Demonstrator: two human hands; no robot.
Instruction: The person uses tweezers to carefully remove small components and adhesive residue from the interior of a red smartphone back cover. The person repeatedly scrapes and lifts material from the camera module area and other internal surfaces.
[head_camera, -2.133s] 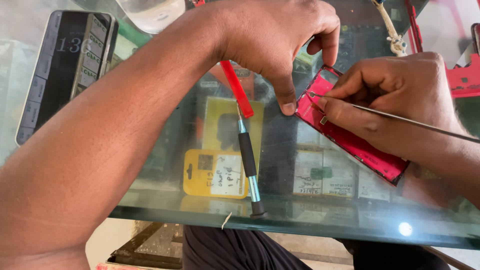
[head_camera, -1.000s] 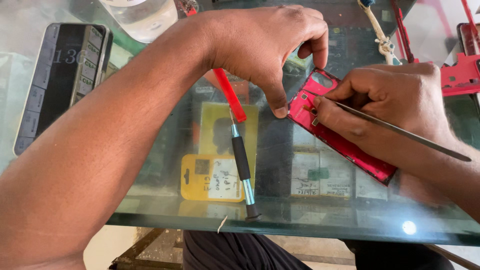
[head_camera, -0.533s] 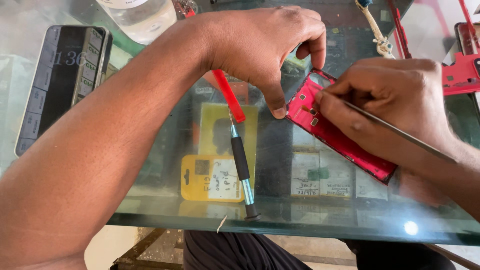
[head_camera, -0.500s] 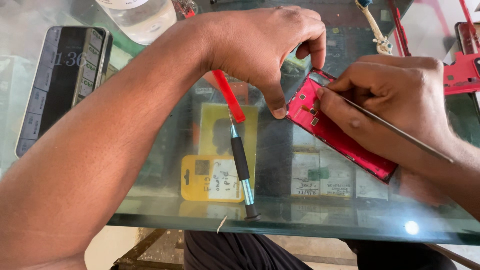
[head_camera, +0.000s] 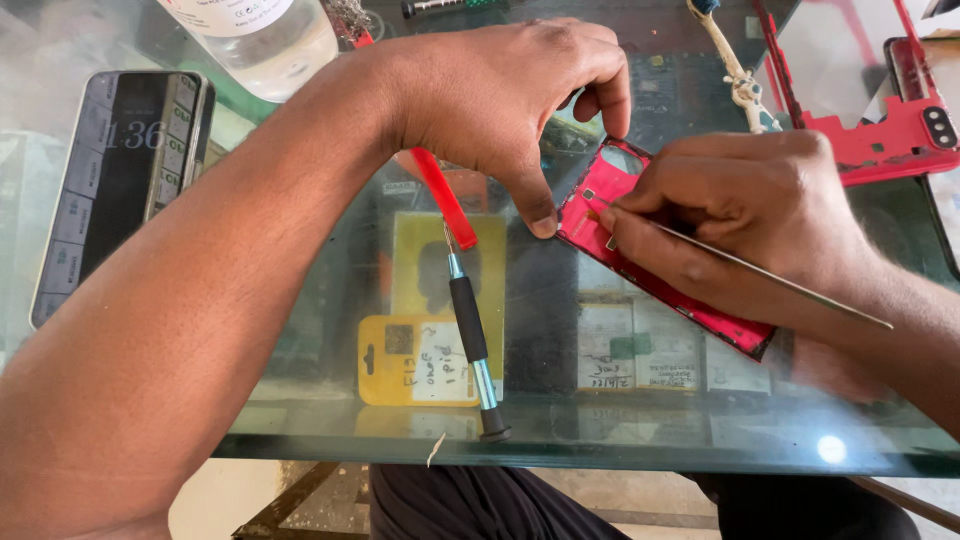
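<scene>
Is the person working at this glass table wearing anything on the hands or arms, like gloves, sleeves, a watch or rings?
No. The left hand and right hand are bare, with no gloves and no rings that show. Both forearms are uncovered as far as the picture reaches: no sleeve, watch or bracelet appears at either wrist. The fingernails look short. Dark clothing shows below the table edge.

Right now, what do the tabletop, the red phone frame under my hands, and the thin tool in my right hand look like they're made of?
Tabletop: clear glass; packets beneath show through and it glints. Red phone frame: probably plastic or painted metal with a satin red finish; the look leaves it open. Thin tool in the right hand: likely bare metal, grey and slender with a dull sheen.
</scene>
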